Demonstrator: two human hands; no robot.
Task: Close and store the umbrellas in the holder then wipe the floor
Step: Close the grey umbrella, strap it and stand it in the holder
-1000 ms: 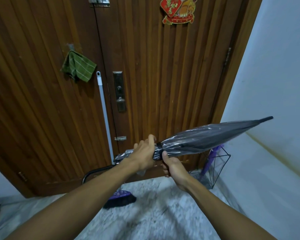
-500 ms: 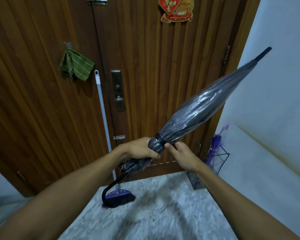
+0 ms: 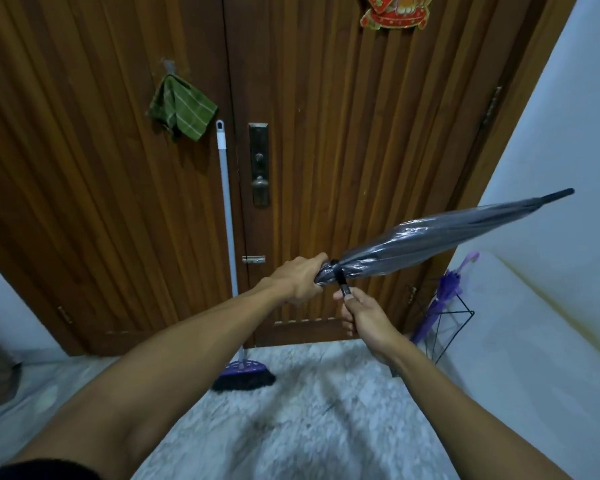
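A folded grey umbrella [image 3: 426, 239] is held in front of the wooden door, its tip pointing up and to the right. My left hand [image 3: 300, 280] grips its gathered lower end; the handle is hidden behind that hand. My right hand [image 3: 362, 315] pinches the black strap [image 3: 340, 282] that wraps the canopy and hangs down from it. A purple umbrella [image 3: 440, 303] stands in the black wire holder [image 3: 454, 327] in the right corner.
A broom [image 3: 243, 374] with a grey pole leans on the wooden door [image 3: 343, 116]. A green cloth [image 3: 181, 110] hangs on the door. The floor [image 3: 291, 410] is grey marble. A white wall [image 3: 551, 237] is on the right.
The umbrella's tip swung up, then came down to a shallower angle. My right hand left the canopy and now holds the strap's end below it.
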